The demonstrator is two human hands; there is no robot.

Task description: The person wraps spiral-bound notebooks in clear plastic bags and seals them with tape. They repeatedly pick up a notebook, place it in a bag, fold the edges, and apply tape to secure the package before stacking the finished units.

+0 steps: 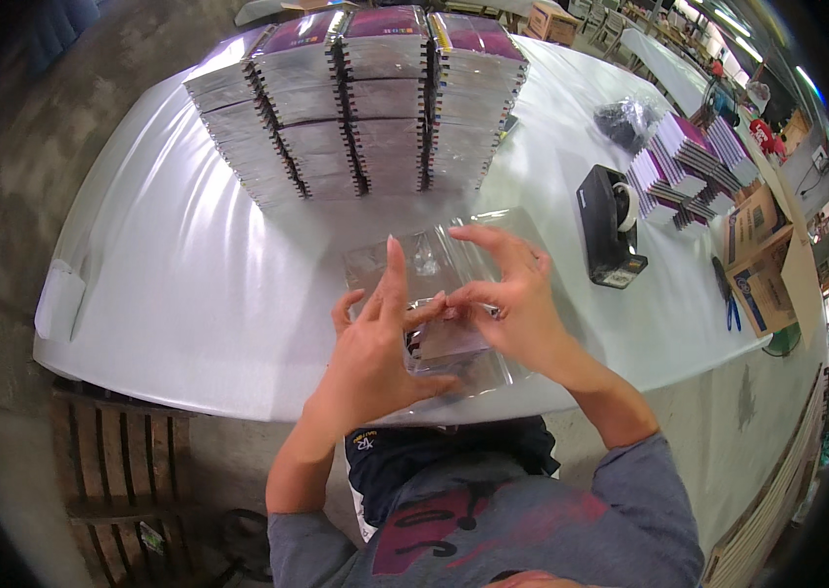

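Note:
A clear plastic wrapper (488,253) lies on the table in front of me, with a small flat item (449,343) showing through it between my hands. My left hand (375,338) is open over its left side, the index finger raised and the thumb stretched out. One of its fingers meets the fingertips of my right hand (517,304). That hand's thumb and a finger are pinched together above the wrapper, while another finger reaches out across the film. Whatever lies in the pinch is too small to make out.
Tall stacks of spiral-bound notebooks (390,108) stand at the table's far side. To the right are a black tape dispenser (610,225), more stacked notebooks (684,167), a black bundle in clear plastic (625,122), blue-handled scissors (731,304) and a cardboard box (762,265). A slatted wooden chair (125,461) stands at lower left.

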